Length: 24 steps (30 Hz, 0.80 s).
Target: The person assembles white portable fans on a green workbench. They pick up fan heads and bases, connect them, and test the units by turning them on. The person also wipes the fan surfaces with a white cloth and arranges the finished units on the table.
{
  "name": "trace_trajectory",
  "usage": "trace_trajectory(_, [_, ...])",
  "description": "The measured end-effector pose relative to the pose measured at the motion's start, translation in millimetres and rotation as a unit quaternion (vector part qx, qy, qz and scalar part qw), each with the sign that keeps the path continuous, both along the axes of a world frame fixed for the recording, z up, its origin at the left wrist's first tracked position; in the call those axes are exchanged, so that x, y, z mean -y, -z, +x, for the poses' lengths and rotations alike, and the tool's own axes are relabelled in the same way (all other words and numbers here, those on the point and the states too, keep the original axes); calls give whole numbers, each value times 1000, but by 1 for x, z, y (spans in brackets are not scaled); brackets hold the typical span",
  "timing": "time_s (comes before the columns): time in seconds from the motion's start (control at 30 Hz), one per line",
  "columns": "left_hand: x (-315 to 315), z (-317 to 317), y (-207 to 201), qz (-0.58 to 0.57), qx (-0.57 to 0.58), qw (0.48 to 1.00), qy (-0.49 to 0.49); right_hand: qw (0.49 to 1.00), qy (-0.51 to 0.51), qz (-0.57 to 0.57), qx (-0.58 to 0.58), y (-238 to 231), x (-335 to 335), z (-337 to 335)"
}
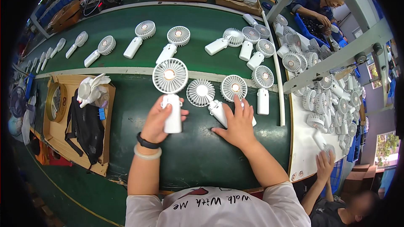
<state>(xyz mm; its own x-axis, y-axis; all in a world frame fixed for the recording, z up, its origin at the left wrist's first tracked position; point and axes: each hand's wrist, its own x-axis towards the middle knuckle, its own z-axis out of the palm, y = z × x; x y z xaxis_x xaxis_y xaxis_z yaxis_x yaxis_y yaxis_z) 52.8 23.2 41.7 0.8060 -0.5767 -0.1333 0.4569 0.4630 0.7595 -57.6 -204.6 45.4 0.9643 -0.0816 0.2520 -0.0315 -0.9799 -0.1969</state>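
My left hand [155,122] is closed round the handle of a white handheld fan [171,120], lifted upright with its round grille facing up at me. My right hand [240,127] is spread over another white fan [234,87], fingertips at the base of its grille and the palm hiding most of its handle. Between the two hands lies a fan [200,92] with its handle slanting toward my right thumb. Just right of my right hand, one more fan [263,77] lies with its handle pointing toward me.
Several fans [145,30] line the green conveyor belt [113,21] beyond the worktable. A cardboard tray [108,126] with a black bag stands left. At right, fans are heaped on a white table [304,143], where a co-worker's hand [325,166] touches one. A metal frame [336,59] rises there.
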Motion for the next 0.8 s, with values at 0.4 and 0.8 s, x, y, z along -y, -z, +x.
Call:
trace_trajectory(0.4, [7,-17,21,26,6,999,-47,998,-43,0,-39,4,33,-83])
trace_trajectory(0.8, [-30,-24,36,40,-25,998,-47,982,-91,166,24,-49,20,59])
